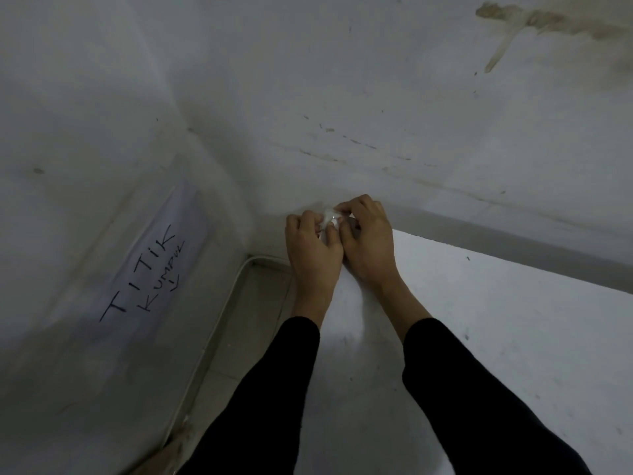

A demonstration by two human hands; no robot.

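A: Two black sleeves [274,389] nearest, I note. Hands?
B: Two: left hand [313,250] and right hand [368,241], fingers curled, pinch one white wad [329,216] at the one table's [496,320] far corner. One handwritten sign [161,262].

white wad [329,214] | black sleeves [274,389] | white wall [342,80], brown stain [534,20] | black lettering [144,275]

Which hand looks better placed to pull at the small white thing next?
Probably the right hand: its fingertips pinch the top of the small white thing, while the left hand grips it from below and seems to steady it near the corner of the white surface.
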